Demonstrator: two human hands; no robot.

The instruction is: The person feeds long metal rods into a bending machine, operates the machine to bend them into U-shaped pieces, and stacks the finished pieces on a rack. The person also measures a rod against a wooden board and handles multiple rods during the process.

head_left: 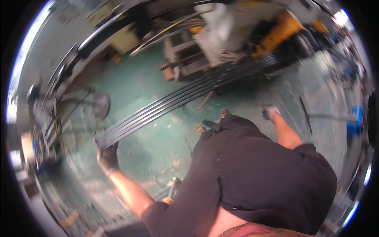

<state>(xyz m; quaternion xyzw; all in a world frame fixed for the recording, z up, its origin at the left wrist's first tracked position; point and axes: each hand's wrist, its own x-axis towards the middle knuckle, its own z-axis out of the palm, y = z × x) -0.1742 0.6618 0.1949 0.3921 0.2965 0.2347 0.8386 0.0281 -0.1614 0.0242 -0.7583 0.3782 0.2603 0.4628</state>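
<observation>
Several long dark metal bars (158, 108) lie side by side, slanting from the left up toward the equipment at the far right. At their near left end is my left hand (107, 158) in a dark glove, closed around the bar ends. My right hand (270, 111), also gloved, is out to the right, apart from the bars and over the floor. Motion blur smears its fingers, and I cannot see anything held in it.
Green, scuffed floor (154, 146) lies beneath the bars. A wooden crate-like stand (187, 57) and orange machinery (278, 31) stand at the back. To the left is a frame with a round disc (101, 106). A dark thin rod (305, 114) and blue equipment (355, 118) are at right.
</observation>
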